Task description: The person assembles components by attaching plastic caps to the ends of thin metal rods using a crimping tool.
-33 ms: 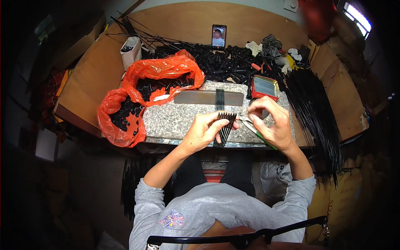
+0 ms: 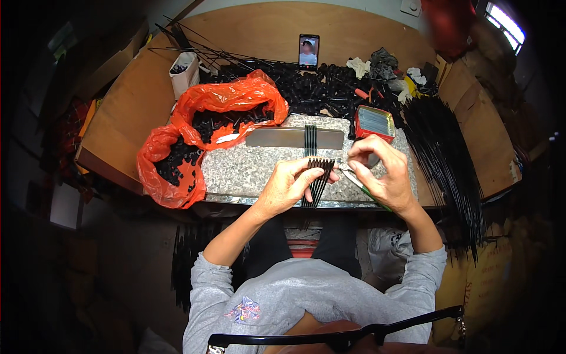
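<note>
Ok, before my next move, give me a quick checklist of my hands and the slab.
1. Left hand gripping the black rods: ok, thumb across them.
2. Rods' upper ends side by side: ok.
3. Right hand gripping the green-handled tool: cannot tell, the hand covers part of it.
4. Small part between the right fingertips: cannot tell, too small.
5. Red box open: ok, just beyond the right hand.
6. Metal bar on the stone slab: ok.

Your left hand [image 2: 286, 187] grips a row of thin black rods [image 2: 319, 182] above a stone slab [image 2: 247, 168]; your right hand [image 2: 390, 180] holds a green-handled tool [image 2: 361, 185]; orange plastic [image 2: 236, 89] surrounds black parts [image 2: 227, 125] to your left.
</note>
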